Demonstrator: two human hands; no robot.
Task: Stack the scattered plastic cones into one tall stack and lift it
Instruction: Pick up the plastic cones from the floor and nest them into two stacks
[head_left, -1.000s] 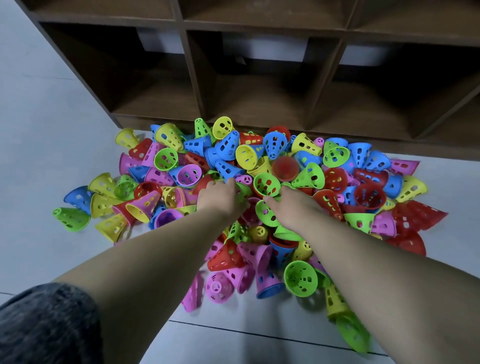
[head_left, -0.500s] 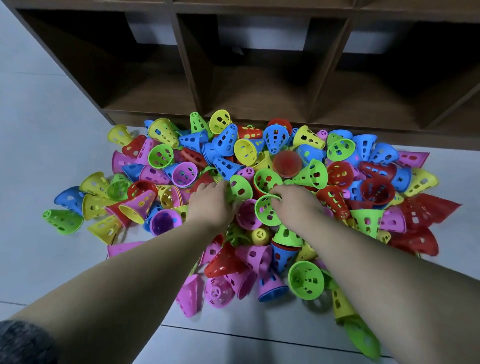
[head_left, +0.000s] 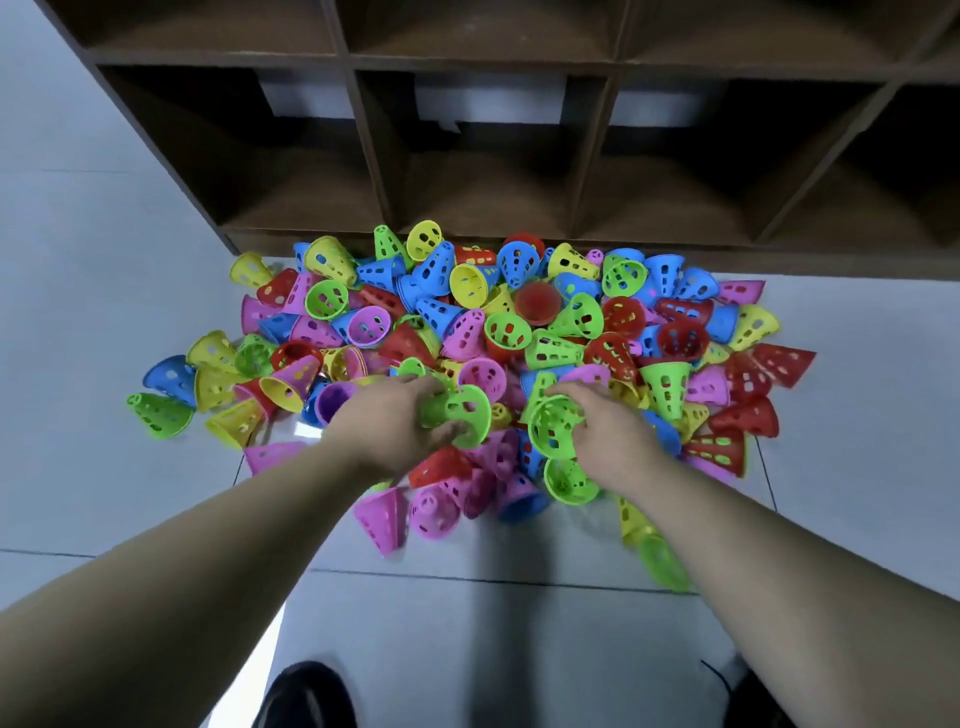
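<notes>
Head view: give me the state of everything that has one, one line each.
left hand: grips the left green cone, fingers curled round it.
right hand: grips the right green cone.
left green cone: held, apart from the other held cone.
right green cone: held, mouth toward the camera.
cone pile: scattered on the floor, no tall stack built.
wooden shelf unit: open-fronted.

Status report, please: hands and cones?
Left hand grips green perforated plastic cone. Right hand grips second green plastic cone. No stack yet; loose cones everywhere.
</notes>
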